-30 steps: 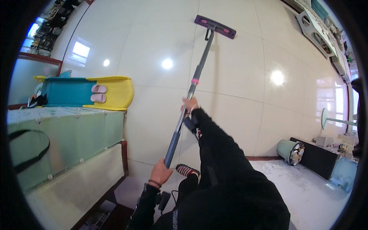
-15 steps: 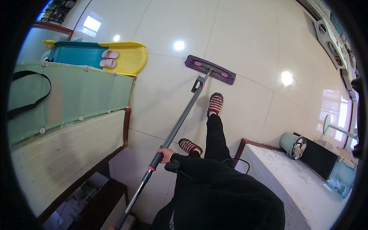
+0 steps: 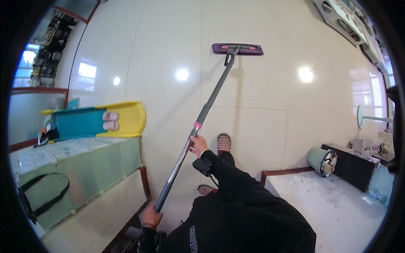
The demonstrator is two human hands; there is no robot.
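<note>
A flat mop (image 3: 211,99) stretches away from me, its grey and metal pole running from lower left to upper middle. Its wide head with a purple pad (image 3: 237,49) is at the far end, over the pale tiled floor; whether it lies fully flat I cannot tell. My left hand (image 3: 152,217) is closed round the lower end of the pole. Farther up, just below a pink ring, my right hand (image 3: 198,146) has its fingers round the metal part. Below the pole, my feet show in red-and-white patterned slippers (image 3: 224,143).
At left, a teal and yellow plastic slide (image 3: 80,122) carries pink slippers (image 3: 110,121) beside a green-covered ledge (image 3: 101,162). A white-topped surface (image 3: 308,198) at right holds a green bin (image 3: 318,160) and a black box (image 3: 351,166). A white rack (image 3: 341,21) stands far right.
The mop head has gone farther forward and turned more square to me. My right hand is now below the pink ring instead of above it. My left hand has come into fuller view.
</note>
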